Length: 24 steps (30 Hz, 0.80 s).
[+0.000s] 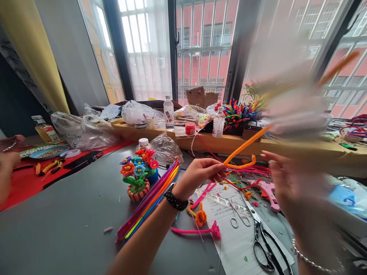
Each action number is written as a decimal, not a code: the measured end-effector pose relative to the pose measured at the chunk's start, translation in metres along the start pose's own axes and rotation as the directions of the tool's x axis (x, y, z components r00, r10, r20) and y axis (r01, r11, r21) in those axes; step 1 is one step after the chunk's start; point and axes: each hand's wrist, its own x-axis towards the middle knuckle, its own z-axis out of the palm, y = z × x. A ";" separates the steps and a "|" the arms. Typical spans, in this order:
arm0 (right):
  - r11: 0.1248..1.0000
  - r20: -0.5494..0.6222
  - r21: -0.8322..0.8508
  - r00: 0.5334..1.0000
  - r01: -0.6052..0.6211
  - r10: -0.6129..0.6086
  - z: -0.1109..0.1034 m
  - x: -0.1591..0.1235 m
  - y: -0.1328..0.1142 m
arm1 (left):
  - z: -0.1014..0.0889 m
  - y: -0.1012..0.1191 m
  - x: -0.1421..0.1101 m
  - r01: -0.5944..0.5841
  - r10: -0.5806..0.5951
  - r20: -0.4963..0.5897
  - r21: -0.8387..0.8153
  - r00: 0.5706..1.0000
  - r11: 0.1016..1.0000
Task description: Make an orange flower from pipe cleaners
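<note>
My left hand [205, 170], with a black dotted band at the wrist, pinches an orange pipe cleaner [243, 147]. One length rises to the upper right and fades into blur; a shorter length ends in a small hook. My right hand [282, 181] is at the right, wearing a beaded bracelet, largely smeared by motion; what its fingers hold cannot be made out. Below lie a written paper sheet [229, 244], black-handled scissors [262, 244], small scissors [237, 217], an orange pipe-cleaner flower [201, 217] and a pink flower with stem [215, 230].
A pot of pipe-cleaner flowers [139, 175] stands left of a bundle of coloured pipe cleaners [151, 198]. A pink glue gun [269, 193] lies right. Bottles [169, 114] and bags line the ledge. Another person's hands [8, 164] are at the far left, by pliers [53, 167] on red cloth.
</note>
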 end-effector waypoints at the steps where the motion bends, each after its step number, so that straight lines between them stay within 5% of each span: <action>1: 1.000 0.049 -0.022 0.999 0.012 -0.011 0.003 0.004 -0.002 | 0.001 0.000 0.000 0.037 -0.036 0.019 -0.062 0.999 0.997; 5: 0.987 0.233 -0.085 0.966 0.134 -0.112 0.007 0.009 0.001 | 0.001 0.000 -0.001 0.081 -0.074 0.054 -0.151 0.996 0.985; 10: 0.948 0.233 -0.150 0.942 0.279 -0.240 0.003 0.007 0.013 | 0.002 -0.001 0.000 0.055 -0.056 -0.009 -0.107 0.998 0.993; 14: 0.920 0.276 -0.129 0.904 0.371 -0.326 0.001 0.007 0.002 | 0.005 -0.005 0.002 -0.070 0.074 -0.159 0.030 0.984 0.997; 17: 0.926 0.387 -0.084 0.868 0.369 -0.310 0.001 0.004 -0.019 | 0.007 -0.010 0.002 -0.187 0.266 -0.245 0.305 0.932 0.934; 19: 0.929 0.421 -0.102 0.862 0.355 -0.284 0.002 0.000 -0.032 | 0.007 -0.014 0.001 -0.247 0.450 -0.218 0.595 0.866 0.765; 21: 0.930 0.404 -0.117 0.872 0.347 -0.275 0.004 -0.003 -0.041 | 0.007 -0.016 0.000 -0.286 0.596 -0.061 0.835 0.801 0.470; 24: 0.944 0.364 -0.107 0.895 0.313 -0.256 0.006 -0.004 -0.042 | 0.007 -0.016 -0.003 -0.347 0.583 0.272 0.938 0.766 0.018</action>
